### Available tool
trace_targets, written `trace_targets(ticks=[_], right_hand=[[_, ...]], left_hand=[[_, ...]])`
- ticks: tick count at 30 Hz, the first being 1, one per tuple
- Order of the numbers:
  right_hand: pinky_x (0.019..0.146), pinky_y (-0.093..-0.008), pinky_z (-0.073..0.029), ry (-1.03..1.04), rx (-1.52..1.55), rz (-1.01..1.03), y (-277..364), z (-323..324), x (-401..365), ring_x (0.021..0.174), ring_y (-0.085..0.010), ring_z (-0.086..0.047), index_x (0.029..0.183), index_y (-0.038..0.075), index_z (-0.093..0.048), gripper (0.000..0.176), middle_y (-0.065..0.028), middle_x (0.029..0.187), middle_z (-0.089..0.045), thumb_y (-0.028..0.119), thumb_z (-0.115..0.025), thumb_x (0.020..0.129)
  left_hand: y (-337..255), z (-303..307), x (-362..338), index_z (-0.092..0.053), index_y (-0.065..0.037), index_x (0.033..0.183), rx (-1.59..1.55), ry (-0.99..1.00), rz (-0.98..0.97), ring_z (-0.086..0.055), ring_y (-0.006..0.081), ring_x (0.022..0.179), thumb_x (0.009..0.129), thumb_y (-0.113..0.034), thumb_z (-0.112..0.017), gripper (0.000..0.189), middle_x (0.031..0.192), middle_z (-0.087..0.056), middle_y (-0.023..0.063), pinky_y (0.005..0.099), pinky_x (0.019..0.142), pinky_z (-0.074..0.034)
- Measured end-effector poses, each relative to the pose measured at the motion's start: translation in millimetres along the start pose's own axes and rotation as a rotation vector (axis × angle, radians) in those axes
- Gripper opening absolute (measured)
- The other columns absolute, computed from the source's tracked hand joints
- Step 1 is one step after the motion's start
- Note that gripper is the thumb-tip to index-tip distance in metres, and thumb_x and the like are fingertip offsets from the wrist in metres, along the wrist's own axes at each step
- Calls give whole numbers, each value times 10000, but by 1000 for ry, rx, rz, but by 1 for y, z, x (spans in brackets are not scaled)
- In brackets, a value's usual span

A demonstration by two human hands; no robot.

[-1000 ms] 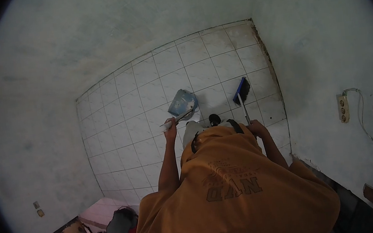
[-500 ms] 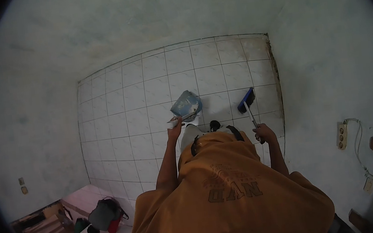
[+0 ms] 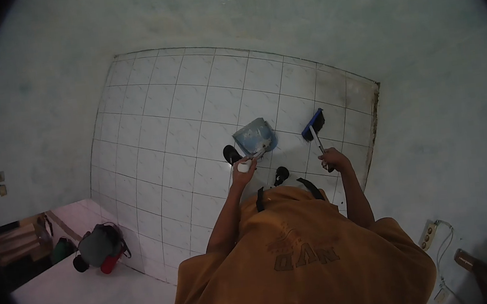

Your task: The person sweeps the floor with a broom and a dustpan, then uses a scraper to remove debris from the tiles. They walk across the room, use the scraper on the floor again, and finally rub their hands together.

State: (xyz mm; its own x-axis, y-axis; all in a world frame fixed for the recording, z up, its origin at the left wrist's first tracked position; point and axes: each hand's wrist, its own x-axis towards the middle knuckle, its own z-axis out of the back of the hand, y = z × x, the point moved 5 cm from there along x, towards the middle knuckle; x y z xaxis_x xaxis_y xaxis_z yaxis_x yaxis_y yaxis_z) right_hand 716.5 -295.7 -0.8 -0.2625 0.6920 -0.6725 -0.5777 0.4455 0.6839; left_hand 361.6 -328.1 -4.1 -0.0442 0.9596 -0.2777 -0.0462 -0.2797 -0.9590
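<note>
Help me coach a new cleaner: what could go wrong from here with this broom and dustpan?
The dark shoe beside the dustpan might knock it if that foot moves. Only the left hand holds the dustpan, so it could tip and spill any dirt; whether it carries some is unclear.

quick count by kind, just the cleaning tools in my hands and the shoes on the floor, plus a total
Dustpan, handle in the left hand: 1
Broom, handle in the right hand: 1
Black shoes: 2
Total: 4
</note>
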Motion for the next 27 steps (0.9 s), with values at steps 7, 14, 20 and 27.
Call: trace_targets(ticks=[7, 14, 20, 27], right_hand=[[405, -300, -428, 126, -67, -270, 136, -13, 81, 455, -160, -519, 810, -28, -486, 144, -73, 556, -516, 71, -583, 771], [495, -341, -513, 396, -785, -237, 237, -47, 117, 556, -236, -613, 896, -91, -495, 230, -172, 653, -601, 58, -547, 728], [485, -346, -491, 555, -986, -241, 286, -48, 94, 566, -249, -610, 905, -74, -525, 239, -150, 650, -608, 49, -496, 702], [412, -246, -376, 355, -736, -441, 324, -2, 14, 484, -118, -467, 1285, 163, -424, 637, -48, 577, -494, 108, -650, 693]], left_hand=[[-54, 29, 7, -592, -12, 878, 423, -165, -495, -610, 172, 681, 791, -161, -633, 177, 742, -623, 94, 288, 600, -481], [-32, 39, 45, -588, -85, 811, 442, 226, -71, -586, 332, 733, 799, -328, -543, 247, 746, -609, 124, 400, 625, -459], [-30, 64, 68, -588, -134, 855, 406, 216, -141, -594, 306, 764, 708, -260, -625, 197, 775, -613, 99, 416, 630, -461], [4, 76, 81, -570, -101, 850, 391, 270, -107, -576, 318, 803, 788, -302, -577, 210, 827, -608, 106, 391, 675, -458]])
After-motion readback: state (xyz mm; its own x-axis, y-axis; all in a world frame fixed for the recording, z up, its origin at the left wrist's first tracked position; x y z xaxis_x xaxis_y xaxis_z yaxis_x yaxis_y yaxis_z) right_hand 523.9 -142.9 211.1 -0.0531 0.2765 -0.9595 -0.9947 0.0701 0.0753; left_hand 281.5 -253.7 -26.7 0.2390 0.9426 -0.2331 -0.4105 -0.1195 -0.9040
